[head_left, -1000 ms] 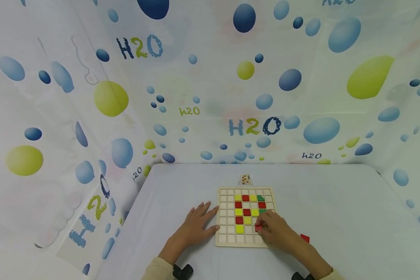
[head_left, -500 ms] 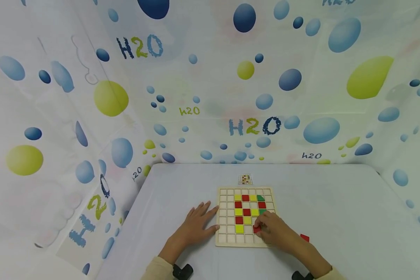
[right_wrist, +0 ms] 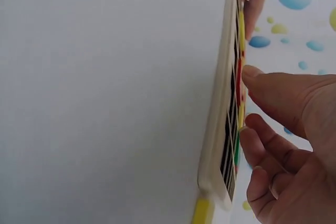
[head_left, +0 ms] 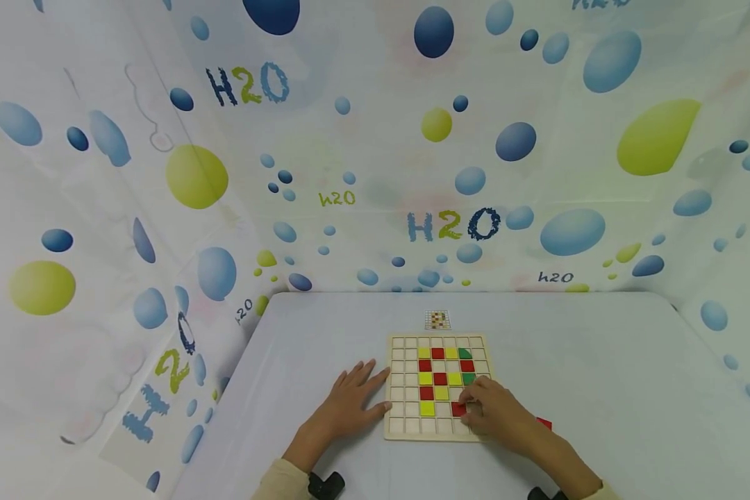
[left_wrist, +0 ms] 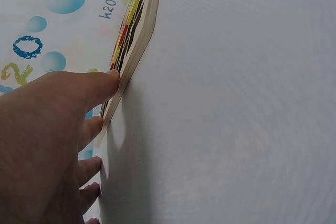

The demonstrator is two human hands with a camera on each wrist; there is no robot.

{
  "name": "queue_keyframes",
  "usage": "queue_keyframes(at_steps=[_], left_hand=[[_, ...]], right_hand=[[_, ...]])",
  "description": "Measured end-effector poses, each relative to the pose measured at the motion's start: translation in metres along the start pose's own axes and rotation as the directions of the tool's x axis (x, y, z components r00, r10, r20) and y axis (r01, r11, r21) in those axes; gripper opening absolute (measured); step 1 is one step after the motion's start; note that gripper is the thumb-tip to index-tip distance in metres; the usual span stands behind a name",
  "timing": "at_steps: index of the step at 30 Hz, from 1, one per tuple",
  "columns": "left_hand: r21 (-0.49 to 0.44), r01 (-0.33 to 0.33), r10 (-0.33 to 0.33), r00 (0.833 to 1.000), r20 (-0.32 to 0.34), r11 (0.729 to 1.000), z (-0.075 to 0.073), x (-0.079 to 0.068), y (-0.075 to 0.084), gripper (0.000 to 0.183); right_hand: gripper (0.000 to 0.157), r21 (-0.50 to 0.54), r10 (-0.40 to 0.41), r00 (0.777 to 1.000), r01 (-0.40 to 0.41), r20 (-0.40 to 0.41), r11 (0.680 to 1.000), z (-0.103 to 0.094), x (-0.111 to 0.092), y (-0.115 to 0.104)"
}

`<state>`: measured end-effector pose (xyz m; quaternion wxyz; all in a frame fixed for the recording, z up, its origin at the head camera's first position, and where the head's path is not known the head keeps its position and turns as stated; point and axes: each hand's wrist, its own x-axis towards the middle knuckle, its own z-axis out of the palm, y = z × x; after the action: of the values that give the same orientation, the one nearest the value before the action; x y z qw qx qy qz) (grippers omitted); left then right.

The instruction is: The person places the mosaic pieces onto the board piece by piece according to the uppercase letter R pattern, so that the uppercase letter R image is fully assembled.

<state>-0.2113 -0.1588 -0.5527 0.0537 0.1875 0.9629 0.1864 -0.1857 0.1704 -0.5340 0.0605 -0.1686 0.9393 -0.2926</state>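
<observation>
A square wooden grid board [head_left: 398, 424] lies on the table, with several red, yellow and green tiles in its cells. My left hand [head_left: 353, 403] rests beside its left side, fingers spread and straight, thumb and fingertips at the edge. Low on the board a red tile [head_left: 457, 410] sits in a cell, at the fingertips of my right hand [head_left: 496, 411]. In the right wrist view, the right thumb [right_wrist: 278, 90] and fingers stand apart, with no tile between them. The right hand hides the board's lower right corner in the head view.
Behind the board lies a small patterned card [head_left: 437, 319]. Another red tile [head_left: 544, 423] is on the white table [head_left: 600, 375], partly covered by my right forearm. Something yellow [right_wrist: 202, 211] shows next to the board's corner in the right wrist view. A printed curtain surrounds the table.
The red tile, tilted in the right fingers earlier, has come down flat into its cell. The right fingers have drawn slightly right, off the tile. The left hand has stayed put.
</observation>
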Motion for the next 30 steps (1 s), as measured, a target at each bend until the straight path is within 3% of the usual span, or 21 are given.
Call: queue_keyframes(at_steps=[6, 12, 16, 20, 26, 30], left_hand=[[0.006, 0.002, -0.002, 1.0, -0.003, 1.0, 0.002, 0.0, -0.002, 0.071], [0.01, -0.004, 0.004, 1.0, -0.011, 1.0, 0.002, 0.001, -0.004, 0.071], [0.012, 0.002, -0.001, 1.0, -0.02, 1.0, 0.002, 0.0, -0.003, 0.07], [0.013, 0.001, 0.0, 1.0, -0.018, 1.0, 0.002, 0.0, -0.002, 0.07], [-0.007, -0.01, 0.01, 1.0, -0.004, 1.0, 0.002, -0.001, -0.001, 0.07], [-0.007, -0.011, 0.011, 1.0, -0.001, 1.0, 0.0, 0.0, 0.0, 0.07]], right_hand=[[0.027, 0.01, 0.139, 0.99, -0.139, -0.031, 0.99, -0.021, -0.015, 0.023], [0.041, 0.008, 0.164, 0.984, -0.164, -0.07, 0.986, -0.045, -0.04, 0.057], [0.035, 0.01, 0.18, 0.982, -0.179, -0.057, 0.984, -0.05, -0.047, 0.073], [0.022, 0.024, 0.199, 0.979, -0.198, -0.038, 0.98, -0.05, -0.048, 0.079], [0.037, 0.02, 0.268, 0.963, -0.268, 0.008, 0.963, -0.058, -0.053, 0.08], [0.028, 0.024, 0.268, 0.963, -0.268, 0.024, 0.963, -0.061, -0.056, 0.085]])
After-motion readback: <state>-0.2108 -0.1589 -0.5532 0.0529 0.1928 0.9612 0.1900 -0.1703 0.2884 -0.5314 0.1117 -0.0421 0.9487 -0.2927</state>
